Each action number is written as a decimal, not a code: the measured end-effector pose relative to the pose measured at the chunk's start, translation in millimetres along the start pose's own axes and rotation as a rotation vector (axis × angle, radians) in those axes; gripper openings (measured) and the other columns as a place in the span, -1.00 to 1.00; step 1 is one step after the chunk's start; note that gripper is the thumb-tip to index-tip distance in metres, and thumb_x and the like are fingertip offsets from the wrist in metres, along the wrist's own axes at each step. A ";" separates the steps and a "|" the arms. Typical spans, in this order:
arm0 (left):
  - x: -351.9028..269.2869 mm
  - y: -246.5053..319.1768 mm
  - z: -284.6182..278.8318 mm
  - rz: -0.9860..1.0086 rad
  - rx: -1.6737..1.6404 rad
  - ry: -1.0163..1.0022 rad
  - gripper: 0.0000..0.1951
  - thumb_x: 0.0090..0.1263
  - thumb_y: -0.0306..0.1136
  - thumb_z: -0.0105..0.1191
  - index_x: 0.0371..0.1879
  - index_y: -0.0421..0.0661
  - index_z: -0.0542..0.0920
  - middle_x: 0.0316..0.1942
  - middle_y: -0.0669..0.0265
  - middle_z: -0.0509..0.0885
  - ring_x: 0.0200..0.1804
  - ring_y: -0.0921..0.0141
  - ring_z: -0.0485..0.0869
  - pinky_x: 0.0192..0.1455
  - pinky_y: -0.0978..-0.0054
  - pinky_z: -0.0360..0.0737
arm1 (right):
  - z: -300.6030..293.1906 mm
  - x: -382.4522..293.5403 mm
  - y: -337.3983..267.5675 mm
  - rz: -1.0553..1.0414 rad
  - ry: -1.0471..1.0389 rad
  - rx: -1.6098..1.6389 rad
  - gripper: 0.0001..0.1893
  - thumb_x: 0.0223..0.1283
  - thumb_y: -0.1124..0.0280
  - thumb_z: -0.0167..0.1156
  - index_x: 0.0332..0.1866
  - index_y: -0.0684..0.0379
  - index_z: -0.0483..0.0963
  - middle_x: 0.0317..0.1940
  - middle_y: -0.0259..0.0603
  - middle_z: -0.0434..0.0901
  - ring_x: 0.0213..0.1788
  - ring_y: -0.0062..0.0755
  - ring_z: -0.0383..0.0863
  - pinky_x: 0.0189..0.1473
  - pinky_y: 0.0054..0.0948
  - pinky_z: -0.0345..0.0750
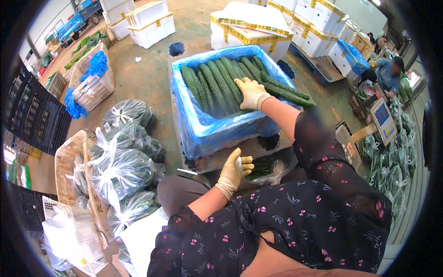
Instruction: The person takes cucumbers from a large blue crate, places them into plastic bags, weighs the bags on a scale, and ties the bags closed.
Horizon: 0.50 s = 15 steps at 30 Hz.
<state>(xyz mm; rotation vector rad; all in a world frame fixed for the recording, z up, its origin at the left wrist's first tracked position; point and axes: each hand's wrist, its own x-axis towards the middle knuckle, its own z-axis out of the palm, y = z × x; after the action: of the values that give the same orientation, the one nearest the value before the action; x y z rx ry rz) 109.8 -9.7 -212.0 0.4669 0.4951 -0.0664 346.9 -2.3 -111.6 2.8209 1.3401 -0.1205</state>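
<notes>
Before me stands a box (195,133) lined with blue plastic film, filled with dark green cucumbers (214,83) lying side by side. My right hand (252,94), in a pale glove, rests palm down on the cucumbers with its fingers spread. Beside its wrist, two cucumbers (287,90) lie slantwise across the box's right rim. My left hand (232,173), also gloved, is nearer my body, below the front of the box. Its thumb points up, apart from the half-bent fingers, and a small whitish patch shows at the palm. A clear bag of cucumbers (259,168) lies just beyond it.
Tied clear bags of green produce (121,173) are piled at my left beside a beige crate (71,166). White foam boxes (249,34) stand behind the blue-lined box. A scale with a display (382,119) is at right; beyond it, a person (387,74) sits near more bags (394,176).
</notes>
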 end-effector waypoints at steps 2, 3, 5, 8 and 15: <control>-1.2 0.4 -1.6 -0.002 -0.009 -0.010 -0.62 0.25 0.03 0.05 -0.10 0.07 0.40 -0.32 0.19 0.61 -0.38 0.32 0.61 -0.35 0.42 0.52 | 6.7 8.9 -7.9 0.012 -0.033 -0.036 -0.06 -0.37 0.21 0.45 0.27 0.01 0.13 0.11 0.01 0.28 0.16 0.04 0.35 0.11 -0.08 0.39; -2.9 0.9 -3.3 -0.013 -0.016 -0.014 -0.63 0.25 0.03 0.05 -0.10 0.07 0.40 -0.31 0.19 0.61 -0.37 0.32 0.61 -0.35 0.42 0.53 | 10.6 13.5 -11.4 0.017 -0.051 -0.032 -0.03 -0.39 0.20 0.46 0.29 0.00 0.12 0.12 0.01 0.27 0.18 0.04 0.33 0.11 -0.07 0.39; -3.8 3.0 -5.7 -0.008 -0.025 -0.024 -0.63 0.26 0.02 0.04 -0.10 0.08 0.40 -0.31 0.19 0.61 -0.37 0.32 0.62 -0.35 0.42 0.53 | 13.4 23.5 -11.2 0.018 -0.052 -0.046 0.03 -0.43 0.19 0.48 0.32 0.02 0.08 0.12 0.04 0.27 0.15 0.05 0.37 0.11 -0.12 0.41; -7.3 4.7 -4.6 -0.020 -0.024 -0.020 -0.63 0.27 0.02 0.03 -0.09 0.08 0.39 -0.30 0.19 0.61 -0.37 0.32 0.62 -0.34 0.43 0.53 | 18.3 37.3 9.1 -0.127 -0.091 0.057 0.03 -0.41 0.23 0.45 0.34 0.10 0.07 0.16 0.11 0.27 0.08 0.00 0.45 0.12 -0.28 0.43; -7.0 3.0 -4.0 -0.024 -0.006 -0.031 -0.63 0.28 0.04 0.02 -0.08 0.10 0.39 -0.28 0.19 0.61 -0.35 0.33 0.62 -0.30 0.43 0.52 | 12.0 48.2 34.6 -0.200 -0.143 0.382 -0.05 -0.37 0.24 0.40 0.31 0.21 0.18 0.12 0.07 0.43 0.14 -0.12 0.45 0.18 -0.36 0.38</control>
<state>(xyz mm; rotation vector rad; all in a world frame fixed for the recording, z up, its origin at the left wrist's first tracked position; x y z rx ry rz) 102.4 -5.6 -210.6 0.4531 0.4706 -0.0947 403.2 12.5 -127.8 2.8815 1.7217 -0.6324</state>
